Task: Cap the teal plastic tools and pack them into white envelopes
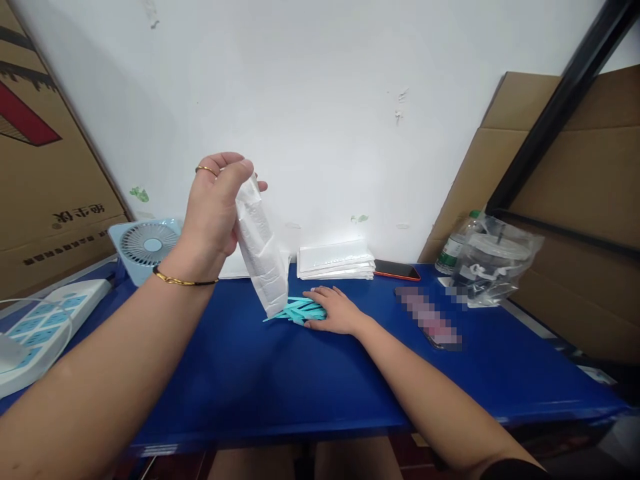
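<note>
My left hand (pixel 217 200) is raised over the table, fingers closed on the upper end of a long white packet (pixel 263 257) that looks like crinkled plastic or paper. The packet slants down, and its lower end comes close to a loose pile of thin teal strips (pixel 299 311) on the blue tabletop. Over the right side of that pile lies my right hand (pixel 335 309), its fingers stretched out and apart from the thumb, touching the strips. Part of the pile is hidden under this hand.
Behind the pile is a stack of flat white packets (pixel 335 259), with a phone (pixel 397 269) beside it. A second phone, blurred (pixel 429 319), a bottle (pixel 453 247) and a bagged cup (pixel 495 263) stand right. Left are a small fan (pixel 150 243) and a power strip (pixel 55 327).
</note>
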Motion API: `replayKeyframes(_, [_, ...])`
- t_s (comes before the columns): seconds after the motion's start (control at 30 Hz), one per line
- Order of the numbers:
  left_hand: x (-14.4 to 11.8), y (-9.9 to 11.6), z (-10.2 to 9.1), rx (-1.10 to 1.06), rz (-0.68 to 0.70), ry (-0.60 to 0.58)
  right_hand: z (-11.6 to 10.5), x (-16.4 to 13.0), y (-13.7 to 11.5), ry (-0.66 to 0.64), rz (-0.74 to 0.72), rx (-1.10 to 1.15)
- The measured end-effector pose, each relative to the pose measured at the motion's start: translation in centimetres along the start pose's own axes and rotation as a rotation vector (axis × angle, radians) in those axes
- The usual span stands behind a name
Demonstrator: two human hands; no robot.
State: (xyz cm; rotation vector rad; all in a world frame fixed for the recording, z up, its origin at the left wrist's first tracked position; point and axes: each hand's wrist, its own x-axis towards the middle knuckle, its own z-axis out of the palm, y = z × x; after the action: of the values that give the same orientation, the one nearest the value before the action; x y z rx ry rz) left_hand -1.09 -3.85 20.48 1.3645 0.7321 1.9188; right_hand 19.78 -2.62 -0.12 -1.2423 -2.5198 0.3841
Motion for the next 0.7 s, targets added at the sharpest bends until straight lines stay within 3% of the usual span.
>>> replayKeyframes(0.37, [2.0,3.8,-1.3,0.092,0.14,-0.016,-0.4,-0.2,0.2,-0.098,0.024,0.006])
replayKeyframes(0.5, [2.5,4.5,-2.6,0.079,0.269,-0.013,-0.4,-0.2,0.3,-0.106,0.02,0.02])
replayKeyframes(0.57, [3.0,3.5,-4.1,0.056,0.354,0.027,-0.4,-0.3,0.3,-0.109,0.017,0.028])
replayKeyframes(0.7, [4.1,-2.4,-9.8,0.048,0.201,0.296,-0.4,-0.3,0.3,-0.114,0.013,0.039])
